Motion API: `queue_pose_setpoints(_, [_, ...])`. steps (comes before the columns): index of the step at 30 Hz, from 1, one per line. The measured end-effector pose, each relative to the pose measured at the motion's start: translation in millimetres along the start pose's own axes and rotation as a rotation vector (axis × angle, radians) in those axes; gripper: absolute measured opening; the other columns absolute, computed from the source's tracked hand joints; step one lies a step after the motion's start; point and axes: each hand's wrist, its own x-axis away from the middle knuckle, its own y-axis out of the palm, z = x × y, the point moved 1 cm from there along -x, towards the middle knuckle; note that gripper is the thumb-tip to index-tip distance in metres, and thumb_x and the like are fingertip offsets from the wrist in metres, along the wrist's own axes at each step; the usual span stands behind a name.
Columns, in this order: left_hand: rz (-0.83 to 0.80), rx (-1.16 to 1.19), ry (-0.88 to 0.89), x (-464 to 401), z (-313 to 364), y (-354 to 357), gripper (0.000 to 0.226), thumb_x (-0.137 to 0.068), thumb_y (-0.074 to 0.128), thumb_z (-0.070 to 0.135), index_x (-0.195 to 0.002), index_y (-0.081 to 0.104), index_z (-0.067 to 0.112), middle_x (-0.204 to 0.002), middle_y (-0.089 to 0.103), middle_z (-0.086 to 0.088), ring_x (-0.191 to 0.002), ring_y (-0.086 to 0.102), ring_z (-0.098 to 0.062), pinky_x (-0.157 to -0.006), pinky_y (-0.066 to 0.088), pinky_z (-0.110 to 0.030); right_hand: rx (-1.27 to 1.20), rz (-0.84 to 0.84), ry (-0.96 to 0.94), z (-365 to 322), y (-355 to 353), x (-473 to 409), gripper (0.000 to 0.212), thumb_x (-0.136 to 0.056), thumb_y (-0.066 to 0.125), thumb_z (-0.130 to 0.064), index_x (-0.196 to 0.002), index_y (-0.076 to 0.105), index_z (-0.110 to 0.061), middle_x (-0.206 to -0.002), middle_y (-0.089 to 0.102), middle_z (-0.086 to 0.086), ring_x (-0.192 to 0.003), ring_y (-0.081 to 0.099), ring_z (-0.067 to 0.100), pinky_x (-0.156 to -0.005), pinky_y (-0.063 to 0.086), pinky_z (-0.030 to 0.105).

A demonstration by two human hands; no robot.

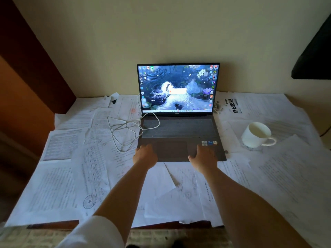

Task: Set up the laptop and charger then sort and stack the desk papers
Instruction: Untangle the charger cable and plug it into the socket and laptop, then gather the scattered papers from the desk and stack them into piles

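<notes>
An open dark laptop stands at the middle of the desk, its screen lit with a desktop picture. A white charger cable lies in loose loops at its left, one loop across the keyboard's left corner. Printed papers are spread over the whole desk, overlapping. My left hand rests on the laptop's front left corner, fingers curled over the palm rest. My right hand lies on the front right part, fingers spread beside the touchpad.
A white mug stands on papers right of the laptop. Small metal clips lie by the screen's right edge. A wall rises behind the desk, brown furniture borders the left, and a dark object hangs at upper right.
</notes>
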Motion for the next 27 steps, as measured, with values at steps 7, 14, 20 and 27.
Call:
queue_pose_setpoints(7, [0.017, 0.046, 0.096, 37.0, -32.0, -15.2, 0.043, -0.095, 0.039, 0.012, -0.137, 0.044, 0.014, -0.140, 0.048, -0.014, -0.128, 0.045, -0.032, -0.105, 0.040, -0.040, -0.074, -0.110, -0.079, -39.0, -2.1, 48.2, 0.064, -0.096, 0.047, -0.043, -0.149, 0.021, -0.018, -0.153, 0.027, 0.010, -0.141, 0.027, 0.030, -0.110, 0.031, 0.041])
queue_pose_setpoints(14, [-0.036, 0.136, 0.157, 80.5, -93.4, -20.7, 0.053, -0.093, 0.042, 0.013, -0.146, 0.035, 0.018, -0.148, 0.040, -0.010, -0.135, 0.038, -0.026, -0.109, 0.035, -0.037, 0.018, -0.115, -0.142, -82.2, 6.1, 109.9, 0.062, -0.097, 0.044, -0.039, -0.149, 0.019, -0.019, -0.151, 0.029, 0.010, -0.139, 0.028, 0.029, -0.107, 0.033, 0.042])
queue_pose_setpoints(20, [-0.025, 0.185, 0.143, 105.2, -132.6, -9.4, 0.049, -0.094, 0.043, 0.010, -0.143, 0.040, 0.019, -0.144, 0.045, -0.007, -0.130, 0.045, -0.025, -0.104, 0.041, -0.034, 0.035, -0.160, -0.216, -102.3, 29.7, 153.7, 0.058, -0.098, 0.044, -0.037, -0.149, 0.023, -0.020, -0.153, 0.028, 0.007, -0.139, 0.031, 0.030, -0.109, 0.034, 0.041])
queue_pose_setpoints(27, [-0.074, 0.280, 0.039, 112.4, -169.6, 11.5, 0.051, -0.088, 0.041, 0.001, -0.135, 0.049, 0.021, -0.137, 0.052, -0.005, -0.117, 0.054, -0.021, -0.084, 0.047, -0.026, 0.022, -0.317, -0.271, -109.9, 59.4, 165.7, 0.050, -0.098, 0.044, -0.030, -0.144, 0.034, -0.014, -0.147, 0.038, 0.010, -0.130, 0.041, 0.028, -0.103, 0.041, 0.038])
